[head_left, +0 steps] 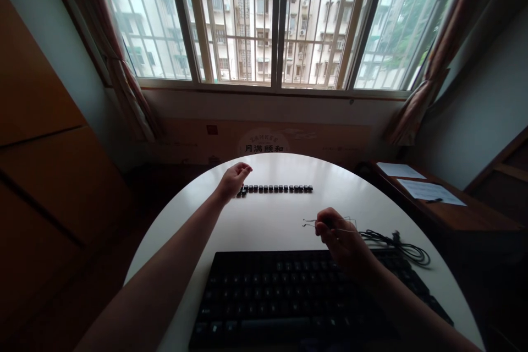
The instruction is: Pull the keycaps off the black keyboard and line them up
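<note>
My left hand (233, 181) hovers over the far part of the white round table, its thumb and fingers pinched together. Whatever they might hold is hidden. Just beside and below it runs a row of black keycaps (275, 189), with one or so in a second row at the left end, partly behind the hand. My right hand (339, 235) is closed around a wire keycap puller (308, 224), whose two thin hooked ends stick out to the left. Under that hand lies a black keyboard (264, 294); its top-left key row looks bare of caps.
A coiled black cable (406, 250) lies on the white table (181, 214) behind the keyboard's right end. To the right, a brown side table (480, 214) bears paper sheets (433, 191) and a pen (434, 200). A barred window (276, 88) stands beyond, with an orange cabinet (53, 192) at left.
</note>
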`<state>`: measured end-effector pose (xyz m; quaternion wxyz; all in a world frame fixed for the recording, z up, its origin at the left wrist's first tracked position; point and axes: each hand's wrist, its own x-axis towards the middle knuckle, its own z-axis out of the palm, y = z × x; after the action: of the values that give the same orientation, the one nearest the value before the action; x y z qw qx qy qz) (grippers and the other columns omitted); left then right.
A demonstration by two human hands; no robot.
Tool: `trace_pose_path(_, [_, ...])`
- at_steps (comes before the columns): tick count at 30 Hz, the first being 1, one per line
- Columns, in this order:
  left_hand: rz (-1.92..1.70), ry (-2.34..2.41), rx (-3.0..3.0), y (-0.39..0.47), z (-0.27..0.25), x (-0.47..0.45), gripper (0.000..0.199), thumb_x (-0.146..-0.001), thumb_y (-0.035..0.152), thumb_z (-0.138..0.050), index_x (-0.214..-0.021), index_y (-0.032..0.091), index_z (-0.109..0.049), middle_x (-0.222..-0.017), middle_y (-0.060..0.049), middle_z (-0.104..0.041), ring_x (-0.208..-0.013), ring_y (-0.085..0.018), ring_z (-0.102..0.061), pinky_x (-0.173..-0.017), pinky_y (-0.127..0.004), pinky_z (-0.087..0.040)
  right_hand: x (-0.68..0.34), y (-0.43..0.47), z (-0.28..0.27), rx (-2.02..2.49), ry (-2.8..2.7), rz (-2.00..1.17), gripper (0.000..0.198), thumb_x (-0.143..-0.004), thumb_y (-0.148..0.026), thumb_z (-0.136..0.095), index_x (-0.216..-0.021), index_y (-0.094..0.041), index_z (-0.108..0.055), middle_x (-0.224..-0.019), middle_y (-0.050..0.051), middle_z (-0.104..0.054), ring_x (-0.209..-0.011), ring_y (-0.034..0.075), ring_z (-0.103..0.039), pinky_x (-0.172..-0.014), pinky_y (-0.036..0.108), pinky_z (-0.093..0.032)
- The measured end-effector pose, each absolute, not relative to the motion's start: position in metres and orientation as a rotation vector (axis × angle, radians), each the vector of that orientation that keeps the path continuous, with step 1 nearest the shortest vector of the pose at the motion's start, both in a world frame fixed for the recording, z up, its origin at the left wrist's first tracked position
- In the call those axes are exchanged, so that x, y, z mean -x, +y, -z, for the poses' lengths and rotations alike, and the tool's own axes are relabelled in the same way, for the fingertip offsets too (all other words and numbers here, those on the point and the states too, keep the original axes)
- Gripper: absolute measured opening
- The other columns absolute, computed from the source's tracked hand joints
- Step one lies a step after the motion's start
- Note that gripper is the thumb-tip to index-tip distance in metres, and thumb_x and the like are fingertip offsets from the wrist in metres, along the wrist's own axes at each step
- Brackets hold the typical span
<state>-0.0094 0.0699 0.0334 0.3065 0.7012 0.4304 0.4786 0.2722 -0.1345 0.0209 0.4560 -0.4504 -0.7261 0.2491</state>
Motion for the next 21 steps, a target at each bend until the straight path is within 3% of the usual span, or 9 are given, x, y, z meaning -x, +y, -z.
trace_pose_path(8, [-0.852, 1.345, -2.353, 0.064, -0.028, 0.022, 0.024, -0.080, 0.039, -0.059, -0.089, 0.019, -0.068, -0.077, -0.002, -0.067, -0.064, -0.015, -0.059, -0.061, -0.025, -0.044, -0.275, -0.132, -0.016, 1.099, -1.788, -0.671, 0.020, -0.098, -0.041, -0.045, -0.094, -0.022, -0.049, -0.072, -0.001, -0.051, -0.059, 0.014, -0.046, -0.053, 0.026, -0.039])
trace_pose_path(14, [-0.526, 1.410, -2.766, 0.056, -0.025, 0.018, 0.020, -0.074, 0.025, -0.065, -0.093, 0.024, -0.071, -0.083, -0.002, -0.072, -0.081, -0.021, -0.062, -0.075, -0.030, -0.044, -0.273, -0.133, -0.017, 1.105, -1.794, -0.683, 0.020, -0.098, -0.040, -0.046, -0.093, -0.022, -0.050, -0.071, -0.001, -0.050, -0.056, 0.013, -0.044, -0.051, 0.026, -0.037])
trace_pose_path(21, [-0.442, 1.379, -2.860, 0.056, -0.018, 0.017, 0.015, -0.077, 0.026, -0.063, -0.089, 0.023, -0.072, -0.085, -0.004, -0.072, -0.090, -0.025, -0.061, -0.084, -0.035, -0.043, -0.274, -0.135, -0.018, 1.108, -1.799, -0.641, 0.020, -0.098, -0.041, -0.047, -0.093, -0.022, -0.051, -0.073, 0.000, -0.053, -0.059, 0.014, -0.048, -0.052, 0.026, -0.039])
